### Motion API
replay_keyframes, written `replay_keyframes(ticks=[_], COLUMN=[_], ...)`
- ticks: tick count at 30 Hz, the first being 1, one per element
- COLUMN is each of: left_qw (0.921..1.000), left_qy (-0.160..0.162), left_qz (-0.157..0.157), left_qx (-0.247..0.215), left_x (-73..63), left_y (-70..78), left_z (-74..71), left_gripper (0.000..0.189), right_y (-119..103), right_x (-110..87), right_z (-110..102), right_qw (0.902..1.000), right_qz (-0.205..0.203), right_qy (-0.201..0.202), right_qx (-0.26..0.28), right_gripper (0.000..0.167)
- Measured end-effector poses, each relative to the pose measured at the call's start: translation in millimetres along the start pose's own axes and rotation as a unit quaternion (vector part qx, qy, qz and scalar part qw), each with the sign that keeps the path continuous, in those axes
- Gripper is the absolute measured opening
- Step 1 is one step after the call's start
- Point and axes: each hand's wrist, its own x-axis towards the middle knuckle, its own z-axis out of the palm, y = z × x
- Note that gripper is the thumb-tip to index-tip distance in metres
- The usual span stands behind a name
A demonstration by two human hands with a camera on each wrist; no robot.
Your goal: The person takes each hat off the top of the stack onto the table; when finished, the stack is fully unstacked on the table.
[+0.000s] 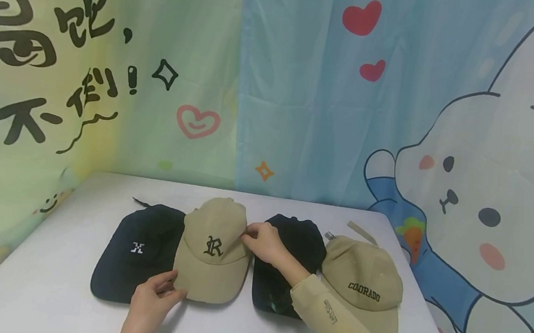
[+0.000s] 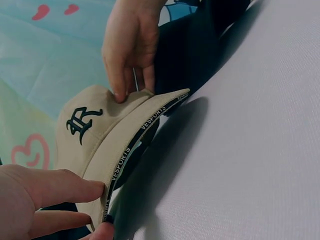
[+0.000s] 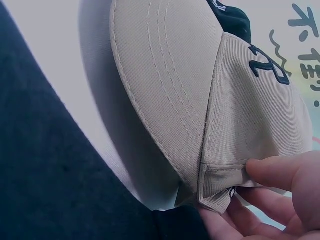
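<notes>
A beige baseball cap [image 1: 211,277] with a dark letter R stands tilted between two dark caps, its brim toward me. My right hand [image 1: 266,243] pinches the side of its crown, the thumb outside and the other fingers beneath the edge in the right wrist view. At the brim's left edge, my left hand [image 1: 155,296] holds it between fingers and thumb. The left wrist view shows lettered tape [image 2: 127,147] along the underside of the brim, which is raised over its shadow.
On the white table [image 1: 62,253], a dark cap [image 1: 132,261] with a small white emblem lies left. A black cap [image 1: 267,280] lies right, partly behind my right forearm, then a beige COLORADO cap [image 1: 363,269]. A printed curtain [image 1: 292,109] hangs behind the table.
</notes>
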Motion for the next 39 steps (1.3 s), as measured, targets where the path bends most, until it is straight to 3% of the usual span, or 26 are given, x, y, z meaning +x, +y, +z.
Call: replay_keyframes(ticks=[23, 39], left_qw=[0.9974, 0.9940], left_qy=[0.024, 0.031], left_qz=[0.017, 0.026], left_qx=[0.066, 0.101], left_x=[0.2, -1.7], left_y=[-1.2, 1.5], left_z=[3.6, 4.3], left_gripper=[0.051, 0.048], right_y=[1.0, -1.4], right_x=[2.8, 1.7], right_z=[4.4, 5.0], right_qw=[0.9992, 0.9988], right_qz=[0.014, 0.012], right_qy=[-0.030, -0.028], right_qx=[-0.022, -0.039], right_gripper=[0.016, 0.014])
